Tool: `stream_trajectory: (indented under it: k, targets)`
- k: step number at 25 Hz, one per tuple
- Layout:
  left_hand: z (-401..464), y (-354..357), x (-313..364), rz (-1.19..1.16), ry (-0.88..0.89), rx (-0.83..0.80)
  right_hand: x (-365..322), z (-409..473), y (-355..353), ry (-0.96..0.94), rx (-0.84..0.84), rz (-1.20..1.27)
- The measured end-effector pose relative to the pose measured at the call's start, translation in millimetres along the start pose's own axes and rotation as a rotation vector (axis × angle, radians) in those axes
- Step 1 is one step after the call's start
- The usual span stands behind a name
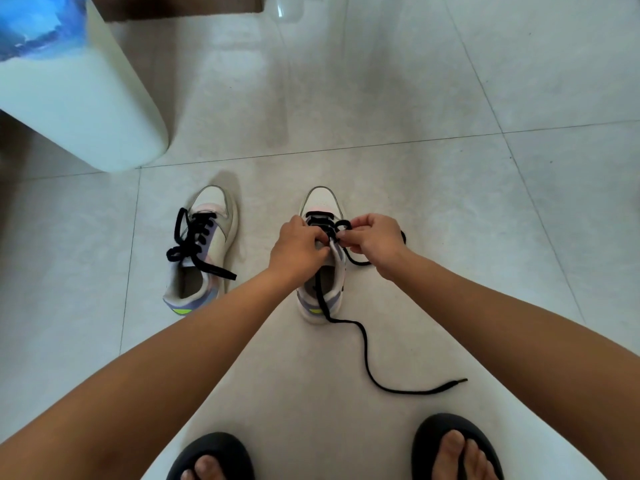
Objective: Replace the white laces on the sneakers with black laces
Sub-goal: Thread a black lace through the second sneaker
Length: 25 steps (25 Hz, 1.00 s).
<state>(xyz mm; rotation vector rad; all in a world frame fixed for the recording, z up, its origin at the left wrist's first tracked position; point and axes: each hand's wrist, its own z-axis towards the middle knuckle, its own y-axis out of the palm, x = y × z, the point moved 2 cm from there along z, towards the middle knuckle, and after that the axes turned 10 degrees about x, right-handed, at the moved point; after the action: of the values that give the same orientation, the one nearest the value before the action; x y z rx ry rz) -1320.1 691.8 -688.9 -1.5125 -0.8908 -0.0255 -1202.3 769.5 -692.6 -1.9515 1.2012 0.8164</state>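
Two white sneakers with lilac trim stand on the tiled floor. The left sneaker carries a black lace threaded and tied loosely. The right sneaker has a black lace through its lower eyelets, and one free end trails back across the floor toward me. My left hand grips the upper edge of the right sneaker by its tongue. My right hand pinches the other end of that lace beside the eyelets. No white laces are in view.
A white cylindrical bin with a blue liner stands at the far left. My feet in black sandals are at the bottom edge. A dark wooden strip runs along the top left.
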Motion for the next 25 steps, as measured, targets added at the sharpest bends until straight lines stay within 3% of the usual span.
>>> stream_trajectory:
  k: [10,18,23,25]
  targets:
    - [-4,4,4,0.033,-0.028,-0.004,5,-1,2,0.012,0.062,0.093]
    - [-3,5,4,0.017,-0.064,-0.007,12,1,2,0.014,0.035,0.013]
    - [-4,8,6,0.044,-0.07,0.015,26,-2,13,0.262,0.027,0.167]
    - [-6,9,8,0.097,-0.022,0.023,26,2,13,0.275,0.086,0.174]
